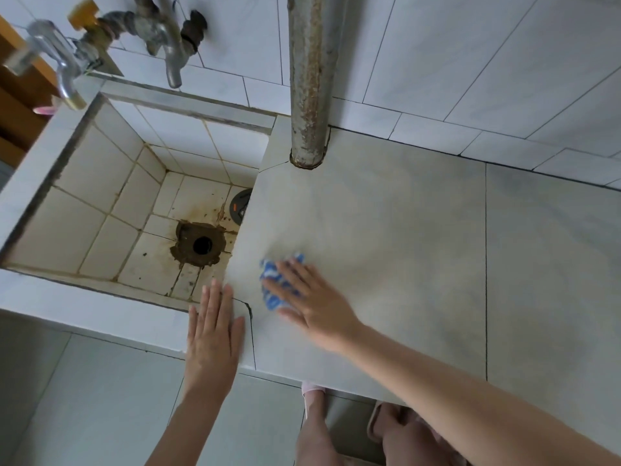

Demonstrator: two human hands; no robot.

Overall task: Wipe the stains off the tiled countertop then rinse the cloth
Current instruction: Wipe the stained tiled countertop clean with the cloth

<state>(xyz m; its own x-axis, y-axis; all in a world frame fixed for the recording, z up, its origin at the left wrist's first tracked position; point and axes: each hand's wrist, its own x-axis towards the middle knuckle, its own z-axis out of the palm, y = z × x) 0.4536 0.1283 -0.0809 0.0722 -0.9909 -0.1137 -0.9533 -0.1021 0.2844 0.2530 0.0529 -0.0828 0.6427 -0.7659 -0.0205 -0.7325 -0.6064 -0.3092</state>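
The right hand (311,302) presses a blue-and-white cloth (277,280) flat on the tiled countertop (403,230), fingers straight and slightly spread, though blurred. The left hand (213,327) rests flat, fingers together, on the front ledge just beside the sink (111,196).

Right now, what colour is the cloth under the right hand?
Blue with white patches; the cloth shows best in the head view, under the right hand.

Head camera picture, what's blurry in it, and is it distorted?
Head view: the right hand and blue cloth are motion-smeared; the taps at top left are blurred; the left hand is sharper; the wide lens slants the wall tiles; light is soft, no glare.
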